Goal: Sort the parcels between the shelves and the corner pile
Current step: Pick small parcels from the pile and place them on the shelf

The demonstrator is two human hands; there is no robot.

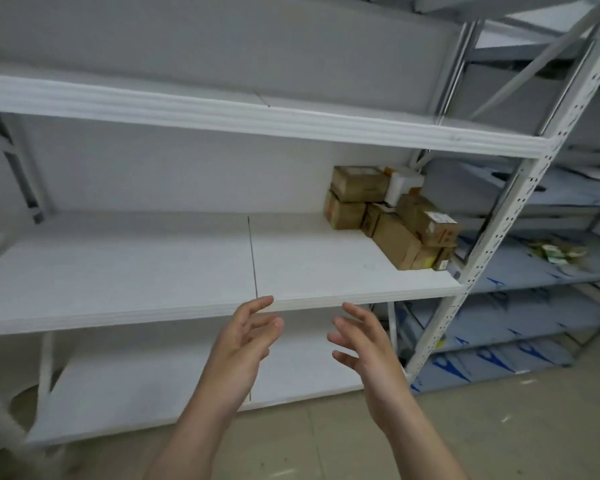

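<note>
1. On the middle shelf [153, 271], at its far right end: a heap of parcels [392, 216], brown cardboard boxes of rectangular shape, matt, with paper labels and tape; some upright and stacked, others tilted and leaning on each other.
2. Among the boxes, at the back: one white parcel [404, 183], smooth, resting against the top brown box.
3. Rest of that shelf: flat white board, slightly grainy, with a thin dark seam [252, 254] from back to front near its middle.
4. Above: upper shelf [222, 109] with a white ribbed front edge. Below: lower shelf [153, 386], same white board, close over the floor [499, 427] of pale beige tiles.
5. At the right corner: white metal post [506, 216], perforated with rows of small holes, tilted in the wide-angle view, standing just beside the parcels.
6. Beyond the post: second rack [534, 271] with grey-blue boards printed with blue marks; on one of them some small greenish-white packs [558, 252], blurred.
7. In front of the middle shelf edge: left hand [246, 336] and right hand [357, 336], bare, palms facing each other, fingers spread and lightly curled, holding nothing, apart from each other.
8. Both hands well apart from the parcels, with only bare shelf board between.
</note>
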